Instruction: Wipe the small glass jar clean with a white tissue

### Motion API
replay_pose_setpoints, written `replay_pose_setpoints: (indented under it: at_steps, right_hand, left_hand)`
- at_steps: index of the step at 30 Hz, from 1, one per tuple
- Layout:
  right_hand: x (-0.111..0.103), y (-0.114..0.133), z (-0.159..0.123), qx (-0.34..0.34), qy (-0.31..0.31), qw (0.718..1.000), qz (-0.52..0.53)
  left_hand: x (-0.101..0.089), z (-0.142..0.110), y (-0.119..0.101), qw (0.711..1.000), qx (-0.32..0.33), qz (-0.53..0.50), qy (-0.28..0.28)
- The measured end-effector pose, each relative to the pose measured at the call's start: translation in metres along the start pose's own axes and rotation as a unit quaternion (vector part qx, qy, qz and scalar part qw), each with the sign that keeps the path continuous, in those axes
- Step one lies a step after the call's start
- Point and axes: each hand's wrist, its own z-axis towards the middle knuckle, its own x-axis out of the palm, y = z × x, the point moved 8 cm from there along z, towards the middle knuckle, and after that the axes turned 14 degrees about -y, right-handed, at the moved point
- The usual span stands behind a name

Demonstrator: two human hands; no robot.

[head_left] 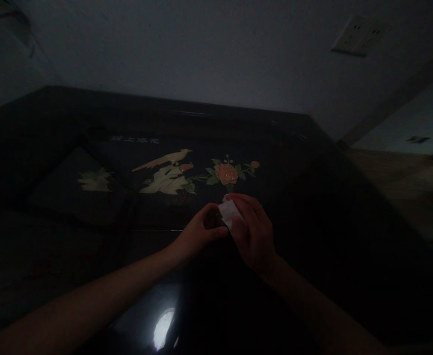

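Note:
The scene is very dim. My left hand [198, 231] and my right hand [252, 231] meet over a glossy black lacquered table [312, 207]. Both are closed on a small white piece of paper or tissue [229, 214] held between them. The right hand's fingers curl over its top edge, and a ring shows on one finger. The left hand pinches its lower left side. Just beyond the hands the table top bears an inlaid picture of pale birds [166, 172] and an orange flower [226, 173].
A bright reflection of a light [163, 328] lies on the table's near edge. Behind the table is a pale wall with a white socket plate [360, 34] at the upper right. A wooden floor [405, 187] shows to the right.

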Motion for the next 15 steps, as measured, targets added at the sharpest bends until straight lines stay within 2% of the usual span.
replay_pose_setpoints:
  at_steps: [3,5,7,9,12,15]
  right_hand:
    - [0.002,0.009,0.001,-0.059,0.005,0.998,-0.025]
    - [0.002,0.007,0.002,-0.038,-0.001,0.999,-0.006]
    - [0.0,-0.002,0.002,0.03,-0.015,0.999,0.039]
    - [-0.001,-0.017,0.0,0.127,-0.036,0.987,0.097]
    - [0.004,-0.04,-0.008,0.262,-0.062,0.945,0.187]
    - [0.013,-0.054,-0.014,0.338,-0.072,0.901,0.262]
  left_hand:
    - [-0.002,0.002,0.003,1.0,0.005,0.008,0.0]
    - [-0.001,0.002,0.003,1.0,0.008,0.008,0.003]
    - [-0.001,0.002,0.002,1.0,0.008,0.005,0.006]
    - [0.0,0.0,0.002,1.0,-0.003,0.0,0.008]
    - [0.001,-0.002,0.004,0.999,-0.036,-0.018,0.006]
    - [0.002,-0.004,0.005,0.998,-0.052,-0.034,0.004]
